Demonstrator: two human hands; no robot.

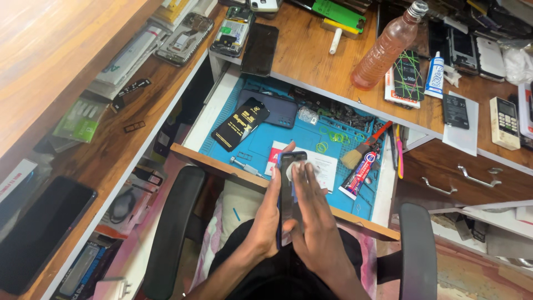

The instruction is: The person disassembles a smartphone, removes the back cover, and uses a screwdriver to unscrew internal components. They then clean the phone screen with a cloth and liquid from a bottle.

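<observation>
Left hand grips a smartphone by its long edges, over the lap; right hand lies open and flat on the screen. Thin, stiff, slick glass, likely fragile: hold by edges. At 12 o'clock, an open drawer holds a blue mat, brush, glue tube, green rubber bands.

A phone repair workshop: wooden bench littered with opened handsets, a glue tube, and a blue repair mat holding screws, a brush, and rubber bands.

black-and-gold flat package in drawer; dark phone screen between hands.
</observation>
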